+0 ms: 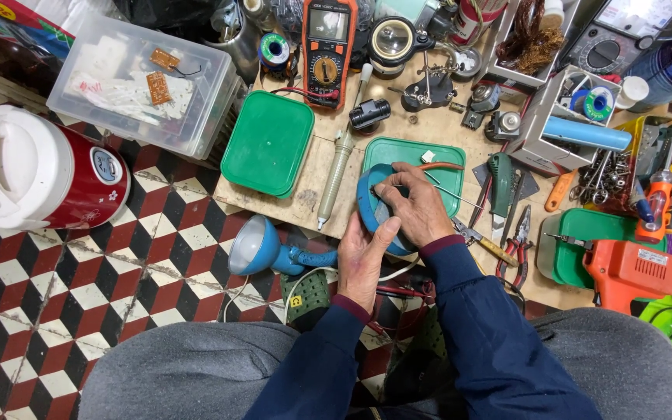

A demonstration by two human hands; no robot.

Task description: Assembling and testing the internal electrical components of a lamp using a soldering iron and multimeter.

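Observation:
My left hand [365, 259] grips the lower edge of a round blue lamp part [368, 204] and holds it upright at the front of the wooden work board [306, 189]. My right hand [416, 207] rests on top of the part with its fingertips pressed into the open middle. A thin metal rod [454, 195] sticks out to the right from under those fingers. Right behind the part lies a green tray [442, 158] with a small white piece in it. Both sleeves are dark blue.
A blue desk lamp [262, 247] lies on the tiled floor left of my hands. On the board are a green lid [267, 143], a desoldering pump [341, 163], an orange multimeter [327, 48], pliers [516, 250] and an orange drill [630, 268]. A red-and-white thermos jug [34, 169] and clear box [141, 82] stand left.

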